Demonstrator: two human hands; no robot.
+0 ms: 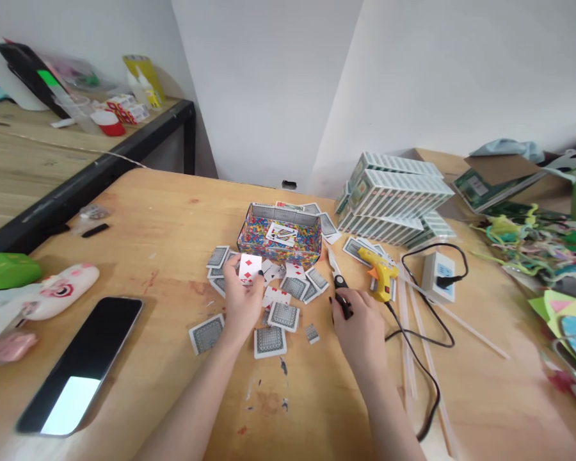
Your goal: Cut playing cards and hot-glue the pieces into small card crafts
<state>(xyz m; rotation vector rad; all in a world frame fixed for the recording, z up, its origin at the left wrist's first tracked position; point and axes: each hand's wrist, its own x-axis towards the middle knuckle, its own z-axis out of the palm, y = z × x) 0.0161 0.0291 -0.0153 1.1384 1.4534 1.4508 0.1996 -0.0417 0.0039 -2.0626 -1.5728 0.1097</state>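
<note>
A card (250,264) is being pinched by the left grip (242,296), likely to stop slips. Scissors (339,282) are being held by the right grip (359,325).

From head height at the near side of the table (163,214), we looked forward and down, close enough to read suits on cards (248,263), past its far edge to the wall (269,96).

Red-diamond card (250,264), face in view, left of black-handled, silver-bladed scissors (339,281)
</note>
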